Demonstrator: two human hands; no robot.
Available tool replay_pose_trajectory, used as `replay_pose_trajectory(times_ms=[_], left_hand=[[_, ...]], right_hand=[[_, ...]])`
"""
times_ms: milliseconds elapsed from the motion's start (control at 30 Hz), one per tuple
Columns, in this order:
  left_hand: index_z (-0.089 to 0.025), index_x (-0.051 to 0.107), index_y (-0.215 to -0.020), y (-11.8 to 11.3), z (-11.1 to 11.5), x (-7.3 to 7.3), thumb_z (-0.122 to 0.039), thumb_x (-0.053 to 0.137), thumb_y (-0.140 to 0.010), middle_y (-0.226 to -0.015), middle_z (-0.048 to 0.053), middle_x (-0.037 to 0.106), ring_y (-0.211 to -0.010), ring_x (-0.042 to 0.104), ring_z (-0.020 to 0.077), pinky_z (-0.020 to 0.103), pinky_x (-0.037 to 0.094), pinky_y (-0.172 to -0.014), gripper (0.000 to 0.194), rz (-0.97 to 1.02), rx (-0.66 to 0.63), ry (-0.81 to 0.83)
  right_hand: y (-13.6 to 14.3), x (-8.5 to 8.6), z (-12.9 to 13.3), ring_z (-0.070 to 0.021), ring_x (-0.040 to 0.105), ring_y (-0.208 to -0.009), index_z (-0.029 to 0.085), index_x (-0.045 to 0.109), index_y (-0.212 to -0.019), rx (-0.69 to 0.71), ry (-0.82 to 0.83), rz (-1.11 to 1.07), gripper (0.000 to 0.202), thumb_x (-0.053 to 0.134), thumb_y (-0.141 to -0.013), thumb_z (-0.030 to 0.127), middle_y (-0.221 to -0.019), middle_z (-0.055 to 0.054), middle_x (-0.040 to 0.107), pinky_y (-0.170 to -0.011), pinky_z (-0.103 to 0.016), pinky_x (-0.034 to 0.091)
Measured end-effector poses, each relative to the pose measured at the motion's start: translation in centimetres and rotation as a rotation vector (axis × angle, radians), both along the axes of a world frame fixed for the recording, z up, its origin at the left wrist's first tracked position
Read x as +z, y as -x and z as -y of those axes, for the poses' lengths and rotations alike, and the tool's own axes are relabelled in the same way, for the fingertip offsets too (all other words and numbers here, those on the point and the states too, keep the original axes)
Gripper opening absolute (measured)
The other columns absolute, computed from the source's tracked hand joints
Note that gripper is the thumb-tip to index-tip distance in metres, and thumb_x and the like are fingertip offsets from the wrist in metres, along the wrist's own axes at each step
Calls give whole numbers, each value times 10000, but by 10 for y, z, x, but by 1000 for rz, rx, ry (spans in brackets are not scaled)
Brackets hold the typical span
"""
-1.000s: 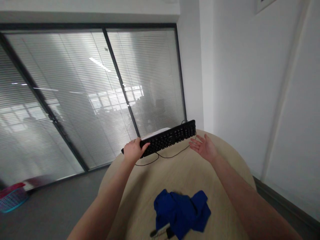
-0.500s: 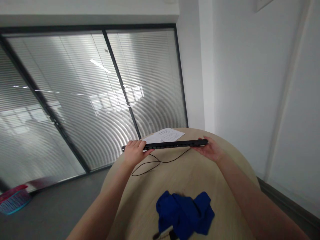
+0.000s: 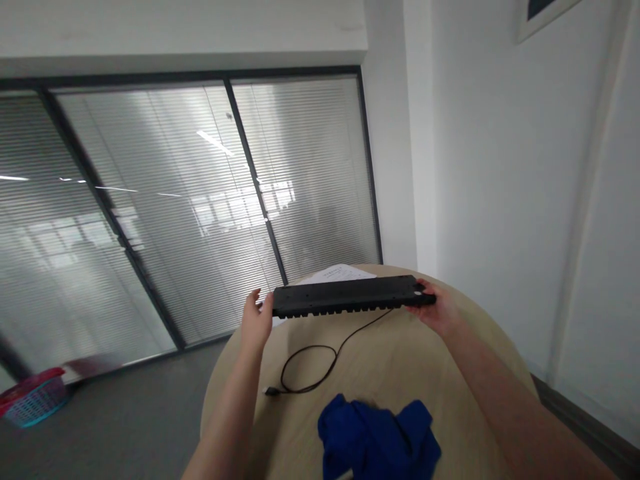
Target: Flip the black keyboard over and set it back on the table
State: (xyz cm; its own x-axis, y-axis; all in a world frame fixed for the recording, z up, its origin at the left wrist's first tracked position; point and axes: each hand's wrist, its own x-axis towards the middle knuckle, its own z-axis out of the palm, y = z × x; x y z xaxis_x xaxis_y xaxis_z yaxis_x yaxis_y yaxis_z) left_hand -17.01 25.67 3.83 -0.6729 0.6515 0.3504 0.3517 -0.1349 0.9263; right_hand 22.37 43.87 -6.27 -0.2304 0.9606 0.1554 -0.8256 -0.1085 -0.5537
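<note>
A black keyboard (image 3: 345, 295) is held up above the far part of the round table, its broad flat face towards me and a row of key edges along the bottom. My left hand (image 3: 259, 319) grips its left end, with the thumb against the near side and the other fingers partly hidden behind. Around the right end my right hand (image 3: 434, 308) is closed. From beneath the keyboard a thin black cable (image 3: 336, 353) runs down in a loop to a plug (image 3: 273, 391) on the tabletop. Nearer me lies a crumpled blue cloth (image 3: 377, 440).
White printed paper (image 3: 337, 272) lies at the table's (image 3: 415, 373) far side, partly behind the keyboard. A pink and blue basket (image 3: 35, 400) stands on the floor at left. Glass panels with blinds (image 3: 175, 220) and a white wall (image 3: 500, 187) enclose the corner.
The keyboard has tipped from edge-on to show its broad face and shifted right. My left hand has moved its hold to the left end. More cable and its plug now show.
</note>
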Motion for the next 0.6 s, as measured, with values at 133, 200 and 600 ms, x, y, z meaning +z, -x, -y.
replay_pose_trajectory(times_ms=[133, 200, 600], left_hand=[[-151, 628, -1160, 7, 0, -7, -350, 573, -965, -1102, 181, 696, -928, 738, 304, 482, 646, -795, 284, 402, -187, 155], [-119, 643, -1057, 5, 1, -13, -294, 553, -976, -933, 158, 715, -762, 744, 256, 408, 663, -691, 213, 573, -273, 199], [-134, 596, -1218, 11, -19, -55, -311, 625, -981, -910, 90, 727, -704, 735, 202, 323, 659, -566, 297, 1071, -316, 50]], right_hand=[[-2, 10, 9, -241, 688, -723, 220, 668, -1019, -18, 36, 95, 402, 567, -644, 118, -968, -48, 720, -518, -391, 625], [-2, 14, 14, -248, 699, -739, 246, 672, -1127, -36, 25, 113, 485, 564, -669, 128, -1039, -43, 727, -513, -399, 623], [2, -2, -1, -224, 732, -828, 195, 613, -1061, -132, 148, 487, 387, 388, -1034, 507, -956, -106, 729, -759, -389, 615]])
